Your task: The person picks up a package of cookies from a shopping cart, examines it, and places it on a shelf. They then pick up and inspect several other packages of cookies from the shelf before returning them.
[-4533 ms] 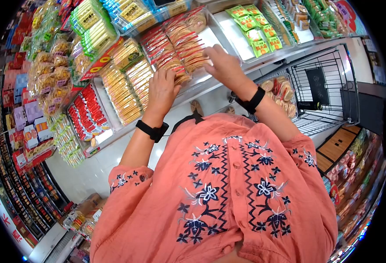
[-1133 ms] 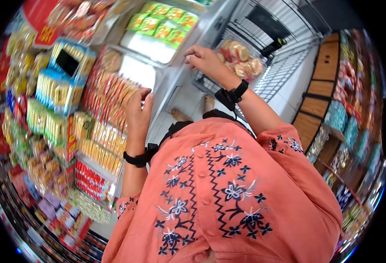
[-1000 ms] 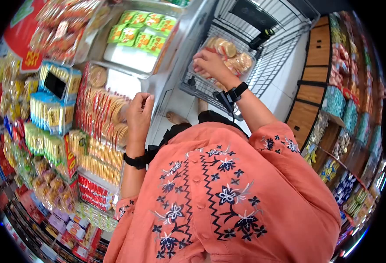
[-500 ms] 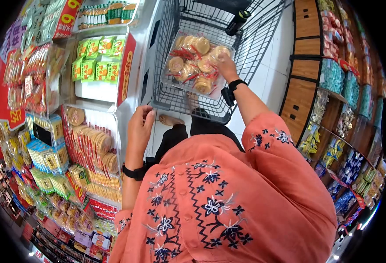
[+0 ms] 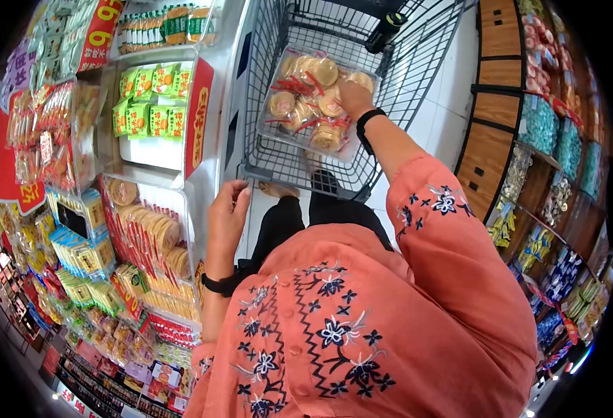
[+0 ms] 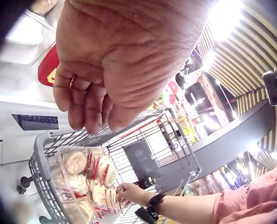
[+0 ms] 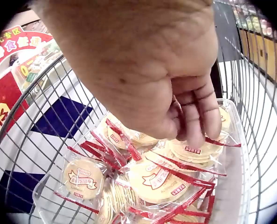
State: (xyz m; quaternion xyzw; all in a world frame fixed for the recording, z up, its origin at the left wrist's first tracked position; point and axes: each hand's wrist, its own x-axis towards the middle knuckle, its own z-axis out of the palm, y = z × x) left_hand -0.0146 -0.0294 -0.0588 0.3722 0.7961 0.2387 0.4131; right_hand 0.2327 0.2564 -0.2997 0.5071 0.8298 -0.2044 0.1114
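In the head view, my right hand (image 5: 354,99) reaches into a shopping cart (image 5: 247,157), over a clear plastic tub (image 5: 273,131) of round, flat crackers in clear wrappers with red edges. Seen from the right wrist, that hand's fingers curl down and its fingertips pinch a pack of round crackers (image 7: 192,151) near the tub's far side; the palm hides part of the pack. My left hand (image 5: 227,212) holds nothing and hangs with loosely bent fingers between the display shelf and the cart. More cracker packs (image 7: 155,179) lie jumbled in the tub.
On the left stands a tiered snack display with a bin of similar crackers (image 5: 154,226) and a bin of green packets (image 5: 151,118). A dark bottle-like object (image 5: 386,32) sits in the cart. Wooden drawers (image 5: 491,150) line the right.
My right hand has gone from the display into the cart, onto the cracker packs. My left hand has left the crackers on the display. The view has swung toward the cart.
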